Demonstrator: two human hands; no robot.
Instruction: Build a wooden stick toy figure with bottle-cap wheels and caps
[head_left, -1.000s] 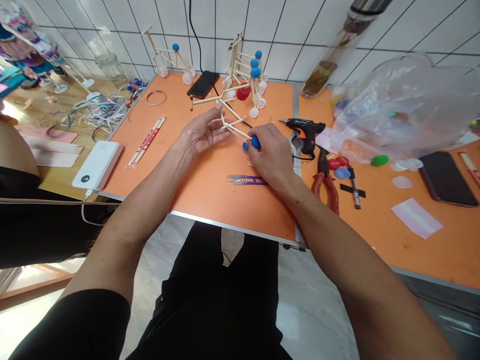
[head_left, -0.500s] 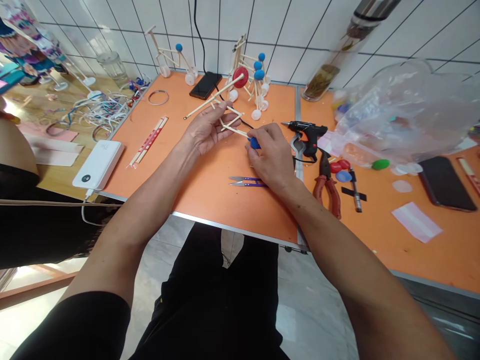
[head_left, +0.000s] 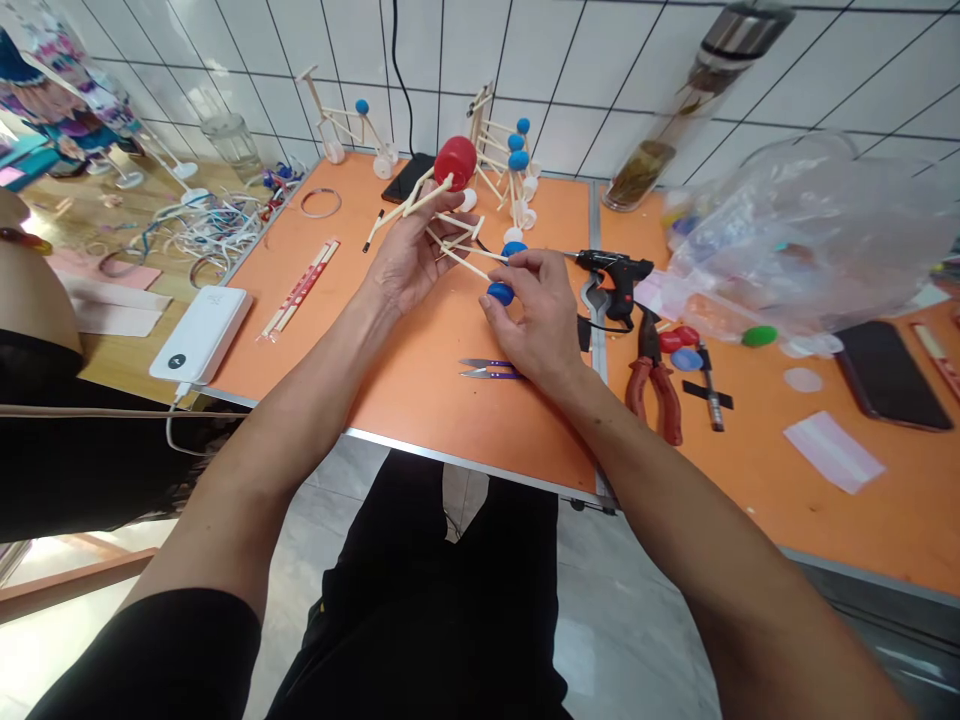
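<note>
My left hand (head_left: pixel 405 260) grips a small frame of wooden sticks (head_left: pixel 469 262), raised above the orange table. At its far end is a red round piece (head_left: pixel 455 165); blue round pieces, one a blue knob (head_left: pixel 500 293), sit at the right stick ends. With thumb and fingers, my right hand (head_left: pixel 541 315) pinches the frame's right end around the blue knob. Below that hand lie thread snips (head_left: pixel 487 370), their handles partly hidden by it. Beyond the hands stand similar stick models (head_left: pixel 491 140) with blue balls and white round feet.
Right of my hand are a glue gun (head_left: pixel 619 280), red-handled pliers (head_left: pixel 654 390), a plastic bag (head_left: pixel 817 230) and a phone (head_left: pixel 892 370). To the left lie wrapped chopsticks (head_left: pixel 300 290), a white power bank (head_left: pixel 201 335) and tangled cords (head_left: pixel 202 225). A tall bottle (head_left: pixel 652 150) stands by the wall.
The stick frame has turned in my hands: its red piece now shows side-on and slightly further left. Two blue pieces now show by my right fingers. The view has shifted slightly.
</note>
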